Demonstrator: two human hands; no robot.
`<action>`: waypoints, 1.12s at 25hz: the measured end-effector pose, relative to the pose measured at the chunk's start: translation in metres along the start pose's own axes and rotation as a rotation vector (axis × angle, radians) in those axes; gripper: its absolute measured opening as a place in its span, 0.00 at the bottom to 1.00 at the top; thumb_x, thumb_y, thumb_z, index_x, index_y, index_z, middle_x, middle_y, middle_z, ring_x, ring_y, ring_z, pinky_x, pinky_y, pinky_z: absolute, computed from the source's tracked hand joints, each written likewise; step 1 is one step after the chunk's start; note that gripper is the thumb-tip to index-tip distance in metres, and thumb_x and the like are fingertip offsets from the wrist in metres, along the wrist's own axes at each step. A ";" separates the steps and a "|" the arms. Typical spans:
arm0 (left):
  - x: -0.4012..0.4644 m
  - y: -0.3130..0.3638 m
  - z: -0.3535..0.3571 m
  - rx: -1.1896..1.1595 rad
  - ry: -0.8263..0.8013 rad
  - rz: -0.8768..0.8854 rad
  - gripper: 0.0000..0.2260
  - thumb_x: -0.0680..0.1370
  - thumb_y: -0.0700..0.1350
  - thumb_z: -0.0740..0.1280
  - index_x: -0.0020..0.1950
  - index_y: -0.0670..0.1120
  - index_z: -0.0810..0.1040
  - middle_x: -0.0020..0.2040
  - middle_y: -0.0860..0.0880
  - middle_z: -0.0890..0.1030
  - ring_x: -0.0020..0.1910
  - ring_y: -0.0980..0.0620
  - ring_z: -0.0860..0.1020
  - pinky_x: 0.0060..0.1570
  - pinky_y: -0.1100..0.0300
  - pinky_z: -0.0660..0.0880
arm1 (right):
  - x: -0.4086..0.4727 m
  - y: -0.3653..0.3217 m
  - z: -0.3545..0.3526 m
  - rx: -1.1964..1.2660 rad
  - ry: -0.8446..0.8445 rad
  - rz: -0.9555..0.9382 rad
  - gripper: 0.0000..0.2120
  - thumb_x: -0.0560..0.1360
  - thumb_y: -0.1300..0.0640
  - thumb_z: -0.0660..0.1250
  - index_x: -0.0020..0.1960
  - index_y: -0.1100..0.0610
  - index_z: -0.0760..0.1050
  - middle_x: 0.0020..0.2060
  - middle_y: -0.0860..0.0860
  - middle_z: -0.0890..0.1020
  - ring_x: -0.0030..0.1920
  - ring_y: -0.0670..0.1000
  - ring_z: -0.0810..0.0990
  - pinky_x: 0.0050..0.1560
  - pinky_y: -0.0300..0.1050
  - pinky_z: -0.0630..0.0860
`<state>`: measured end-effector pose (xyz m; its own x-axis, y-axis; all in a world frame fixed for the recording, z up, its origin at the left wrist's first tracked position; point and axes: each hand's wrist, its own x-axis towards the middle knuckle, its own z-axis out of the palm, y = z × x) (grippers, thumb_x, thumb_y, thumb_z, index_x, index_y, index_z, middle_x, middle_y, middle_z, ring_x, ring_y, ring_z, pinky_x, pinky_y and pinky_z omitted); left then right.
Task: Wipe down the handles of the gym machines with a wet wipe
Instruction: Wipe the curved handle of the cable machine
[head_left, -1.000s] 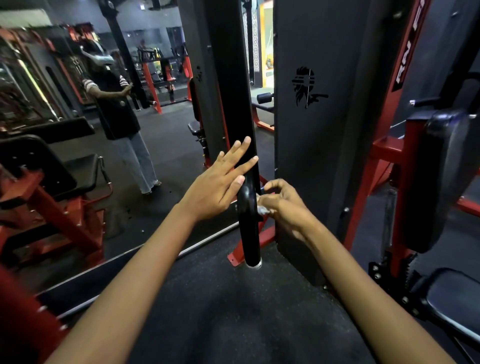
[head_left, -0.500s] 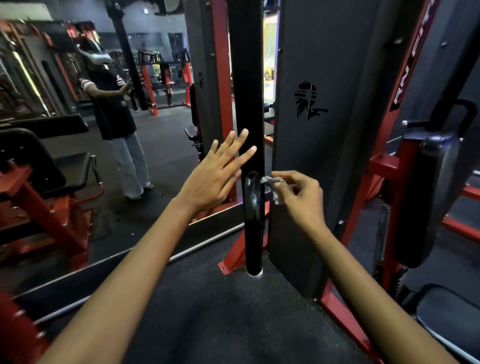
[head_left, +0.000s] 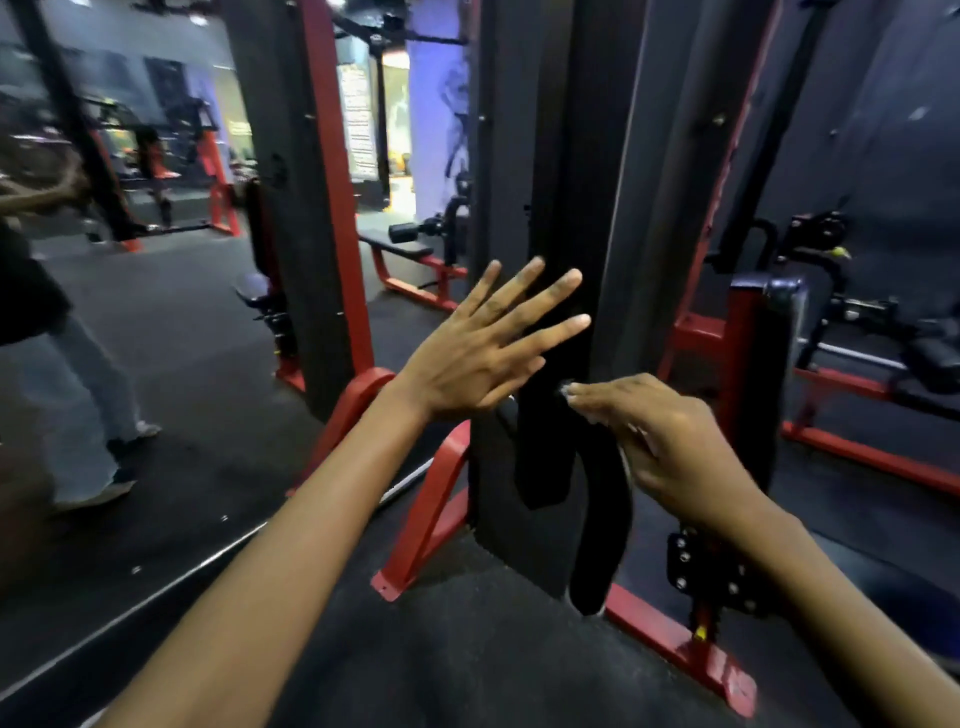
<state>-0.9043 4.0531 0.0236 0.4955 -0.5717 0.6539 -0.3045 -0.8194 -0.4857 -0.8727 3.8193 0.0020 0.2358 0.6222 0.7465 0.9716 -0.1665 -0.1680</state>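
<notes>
Starting at the far left, there's a big wall mirror (head_left: 156, 364) showing a blurry reflection of a person in dark top and pale jeans (head_left: 62, 353), plus red-and-black gym machines further back. Next over is a black upright post with a red steel frame (head_left: 317, 208) beside it, and a red angled foot bracket (head_left: 431, 499) bolted down on the dark rubber floor (head_left: 415, 649).

Then the left hand (head_left: 483, 353): it's flat and wide open, fingers spread and straight, held up against the black machine column (head_left: 561, 208). Can't really tell if the fingertips actually touch the column or just sit in front of it.

Just right of that hangs the long black padded handle (head_left: 597, 519), running down from about wrist level to near the red base rail (head_left: 675, 644). The right hand (head_left: 660, 441) is right at the top of that handle, fingers curled and pinched together on a small crumpled white wet wipe (head_left: 571, 389), which only peeks out at the fingertips and sits against the upper end of the handle. It's motion-blurred, so the exact grip is fuzzy.

Far right there's a black vertical back pad on a red frame (head_left: 763, 389) and more dark machine parts behind it.
</notes>
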 end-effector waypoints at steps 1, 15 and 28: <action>0.000 -0.008 0.003 -0.021 0.037 0.045 0.21 0.80 0.46 0.57 0.74 0.48 0.61 0.75 0.42 0.60 0.75 0.43 0.52 0.71 0.38 0.53 | 0.002 -0.007 0.004 -0.123 -0.039 -0.024 0.13 0.71 0.67 0.64 0.54 0.62 0.80 0.53 0.53 0.82 0.53 0.52 0.80 0.52 0.41 0.76; 0.002 -0.028 0.037 -0.240 0.240 0.204 0.22 0.82 0.50 0.54 0.75 0.49 0.56 0.77 0.51 0.38 0.76 0.44 0.45 0.74 0.43 0.48 | -0.042 -0.083 0.010 -0.822 -0.241 -0.095 0.12 0.75 0.69 0.62 0.56 0.69 0.78 0.59 0.61 0.78 0.61 0.59 0.76 0.55 0.52 0.78; 0.020 -0.035 0.069 -0.426 0.440 0.379 0.20 0.82 0.51 0.56 0.73 0.51 0.61 0.77 0.50 0.40 0.75 0.43 0.42 0.73 0.42 0.46 | -0.043 -0.097 0.056 -1.149 -0.137 0.094 0.13 0.75 0.70 0.62 0.58 0.69 0.76 0.59 0.60 0.78 0.64 0.58 0.74 0.63 0.50 0.72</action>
<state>-0.8277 4.0733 0.0142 -0.0538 -0.7103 0.7018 -0.7257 -0.4550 -0.5161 -0.9764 3.8514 -0.0497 0.3745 0.6364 0.6743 0.3766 -0.7689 0.5166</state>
